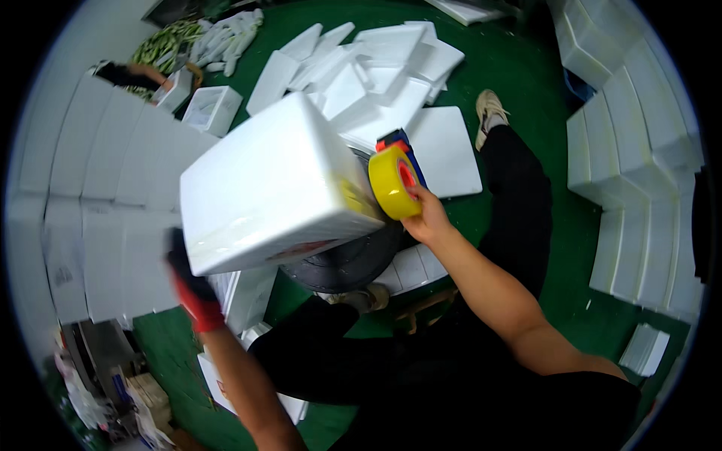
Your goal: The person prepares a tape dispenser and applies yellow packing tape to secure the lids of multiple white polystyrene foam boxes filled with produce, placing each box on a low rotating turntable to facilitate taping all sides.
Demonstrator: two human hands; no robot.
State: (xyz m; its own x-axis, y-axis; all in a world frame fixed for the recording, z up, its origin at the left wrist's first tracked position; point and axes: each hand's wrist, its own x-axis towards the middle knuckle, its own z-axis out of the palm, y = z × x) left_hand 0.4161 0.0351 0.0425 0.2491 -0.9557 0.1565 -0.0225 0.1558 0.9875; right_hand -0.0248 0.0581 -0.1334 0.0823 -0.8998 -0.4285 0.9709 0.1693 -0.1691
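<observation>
A white foam box (267, 188) is tilted over a black round stand (338, 270), with glossy yellow tape on its right side. My left hand (194, 286), in a black and red glove, is at the box's lower left edge; its fingers are blurred and partly hidden, so I cannot tell whether they grip. My bare right hand (423, 218) holds a tape dispenser (391, 180) with a wide yellow roll and red core, close against the box's right side.
White foam lids (361, 68) are piled on the green floor ahead. Foam boxes are stacked left (105, 255) and right (624, 225). Upper left, another person's arm (147, 74) is by a small foam box (174, 90), near green vegetables (162, 45).
</observation>
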